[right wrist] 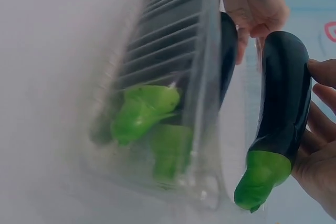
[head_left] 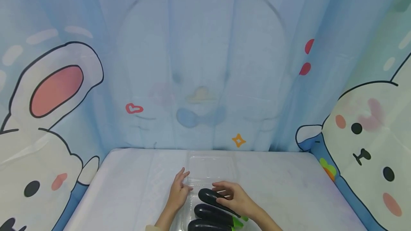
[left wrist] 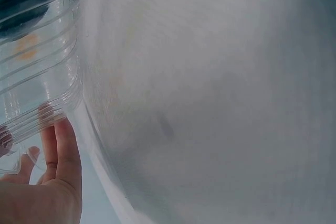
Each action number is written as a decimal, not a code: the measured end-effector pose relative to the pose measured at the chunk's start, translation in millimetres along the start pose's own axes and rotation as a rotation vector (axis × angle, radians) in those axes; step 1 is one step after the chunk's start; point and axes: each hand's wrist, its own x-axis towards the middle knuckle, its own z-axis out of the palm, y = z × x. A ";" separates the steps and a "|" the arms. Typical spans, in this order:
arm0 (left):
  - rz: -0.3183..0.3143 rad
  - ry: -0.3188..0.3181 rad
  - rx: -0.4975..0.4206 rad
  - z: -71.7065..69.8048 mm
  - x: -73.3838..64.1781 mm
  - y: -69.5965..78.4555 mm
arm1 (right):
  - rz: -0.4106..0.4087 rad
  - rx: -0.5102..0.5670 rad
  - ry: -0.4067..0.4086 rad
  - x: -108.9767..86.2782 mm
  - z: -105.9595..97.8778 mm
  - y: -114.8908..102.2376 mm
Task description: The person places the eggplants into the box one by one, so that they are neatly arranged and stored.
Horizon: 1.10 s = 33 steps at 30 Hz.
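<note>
Two black eggplants, a middle eggplant (head_left: 213, 214) and a near eggplant (head_left: 208, 225), lie side by side in a clear plastic box (right wrist: 207, 182), their green stem ends to the right. My right hand (head_left: 236, 197) holds a third eggplant (right wrist: 283, 98) at the far side of the box, thumb on one side and fingers on the other. In the right wrist view its green cap points down. My left hand (head_left: 178, 191) is at the box's far left corner, its fairly straight fingers (left wrist: 67, 150) against the clear wall. The plastic partly blurs the fingertips.
The box's clear lid (head_left: 210, 167) lies folded back behind it on the white-covered table (head_left: 135, 188). A light blue curtain (head_left: 205, 63) with printed cartoon animals hangs beyond the table's far edge and down both sides.
</note>
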 end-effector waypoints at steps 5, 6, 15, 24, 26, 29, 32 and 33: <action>0.006 0.005 0.006 0.0 0.5 1.4 | -0.048 -0.013 -0.012 -1.1 5.6 4.4; 0.007 0.008 0.010 0.0 0.5 1.8 | -0.052 -0.019 -0.011 -1.0 6.8 5.2; 0.007 0.009 0.005 0.5 -1.3 4.1 | -0.029 -0.034 -0.026 1.8 17.8 12.6; 0.005 0.006 -0.007 -0.2 -1.9 4.0 | -0.009 -0.047 -0.029 2.6 19.5 16.6; 0.010 0.004 -0.011 -0.3 -1.4 3.7 | -0.005 -0.063 -0.025 3.2 19.5 17.9; 0.015 0.005 -0.012 -0.2 -1.4 3.1 | -0.016 -0.079 -0.016 4.2 20.2 20.3; 0.017 0.004 -0.006 0.0 -1.9 2.8 | -0.045 -0.087 -0.004 4.1 21.6 23.1; 0.016 0.004 -0.002 0.1 -2.0 2.7 | -0.052 -0.093 0.003 4.3 22.1 24.1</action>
